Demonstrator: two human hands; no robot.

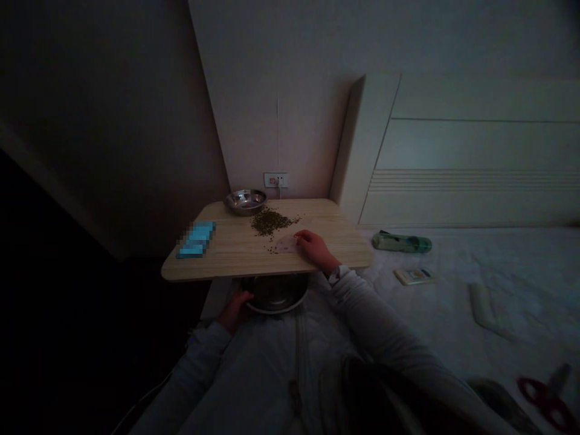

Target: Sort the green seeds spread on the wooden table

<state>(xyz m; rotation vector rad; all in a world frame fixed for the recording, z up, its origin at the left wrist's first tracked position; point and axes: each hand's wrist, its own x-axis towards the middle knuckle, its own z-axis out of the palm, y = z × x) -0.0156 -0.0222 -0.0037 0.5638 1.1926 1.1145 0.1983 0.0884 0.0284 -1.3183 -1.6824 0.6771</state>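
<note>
Head view: your left hand grips round steel bowl; right hand, translucent plastic sheet. Bowl drift could spill green grains.

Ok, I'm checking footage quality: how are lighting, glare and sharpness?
Head view: dim throughout, nearly black at lower left; head view: glints on the metal bowl on the table; head view: scissors at lower right look blurred, and the translucent piece in the right hand is faint.
</note>
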